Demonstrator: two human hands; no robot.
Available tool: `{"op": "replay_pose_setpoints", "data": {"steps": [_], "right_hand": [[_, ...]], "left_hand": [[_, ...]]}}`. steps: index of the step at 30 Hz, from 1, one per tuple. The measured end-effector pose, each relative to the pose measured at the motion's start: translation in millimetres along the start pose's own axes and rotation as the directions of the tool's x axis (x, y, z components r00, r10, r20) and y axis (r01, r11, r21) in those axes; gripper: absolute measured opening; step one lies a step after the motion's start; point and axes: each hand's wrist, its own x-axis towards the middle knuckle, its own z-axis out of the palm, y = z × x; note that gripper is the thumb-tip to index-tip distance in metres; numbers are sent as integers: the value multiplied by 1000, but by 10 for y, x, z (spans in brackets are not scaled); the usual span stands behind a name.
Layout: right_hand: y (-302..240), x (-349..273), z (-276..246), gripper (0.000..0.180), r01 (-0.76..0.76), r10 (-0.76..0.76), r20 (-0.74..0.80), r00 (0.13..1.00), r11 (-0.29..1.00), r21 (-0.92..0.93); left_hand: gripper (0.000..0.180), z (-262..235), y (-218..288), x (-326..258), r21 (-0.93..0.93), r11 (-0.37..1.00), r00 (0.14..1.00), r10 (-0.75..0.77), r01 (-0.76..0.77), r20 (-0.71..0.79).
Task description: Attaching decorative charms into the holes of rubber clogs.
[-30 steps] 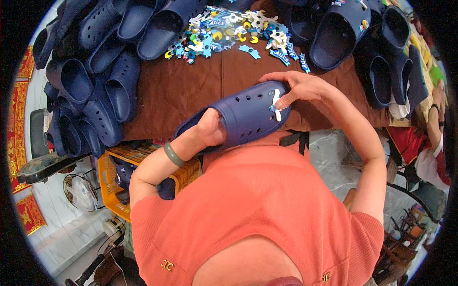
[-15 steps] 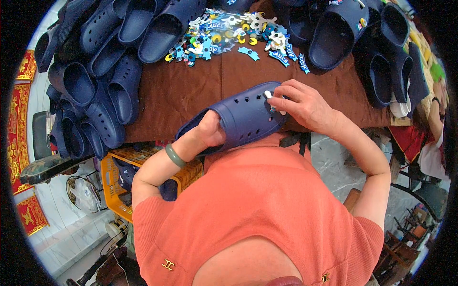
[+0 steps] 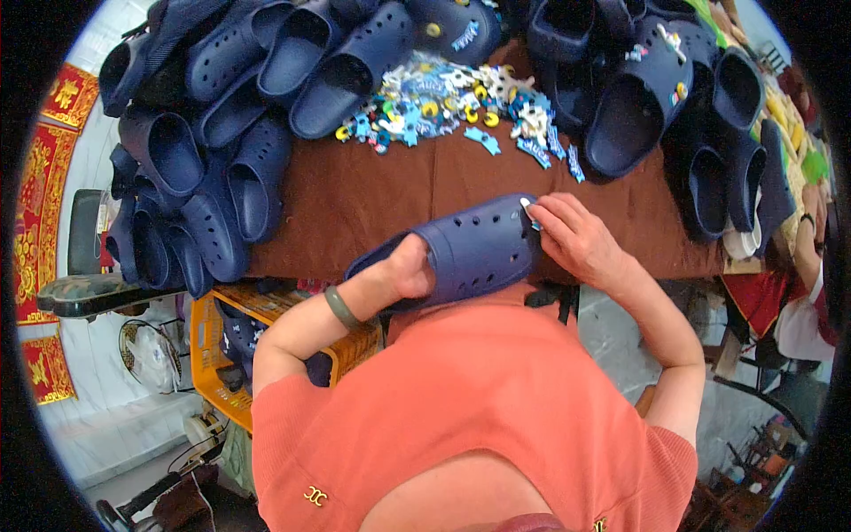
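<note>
A navy blue clog (image 3: 479,244) is held at the near edge of the table, its toe pointing right. My left hand (image 3: 412,268) reaches into its foot opening and grips it from inside, the fingers hidden by the upper. At the toe, my right hand (image 3: 581,238) is closed, with thumb and fingers pinching a small white shoe charm (image 3: 526,205) against the holed upper. A bit of blue shows under those fingers, too small to make out. Beyond the clog lies a heap of shoe charms (image 3: 434,99) in blue, white and yellow.
Navy clogs (image 3: 239,191) are piled along the table's left side, and more clogs (image 3: 634,115) stand at the right, one with charms on it. A brown cloth (image 3: 355,191) covers the table. Below its left edge sits an orange crate (image 3: 208,355) holding clogs.
The view has tilted, so the table sits lower in the picture. My right hand has shifted toward the clog's toe edge, still pinching the white charm. My left hand stays inside the clog.
</note>
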Motion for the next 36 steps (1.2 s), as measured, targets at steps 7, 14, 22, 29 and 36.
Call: {"op": "replay_pose_setpoints", "data": {"steps": [7,14,22,29,36], "right_hand": [[164,-53,99,20,-559,691,114,714,464,687],[147,-61,133,19,100,-80,-280,957,993,56],[-232,-147,189,34,122,-140,-41,989,950,-287],[-271,-41,114,33,91,-89,20,996,956,-278],[-90,73,135,13,-102,115,-139,984,990,100]], "left_hand": [[50,-115,32,44,-19,999,987,-35,38,156],[47,133,55,20,-18,996,990,-81,83,113],[44,-44,13,20,109,994,1000,19,-20,13],[44,-109,63,76,114,993,1000,17,-18,13],[51,166,59,42,-21,998,995,-52,54,82]]}}
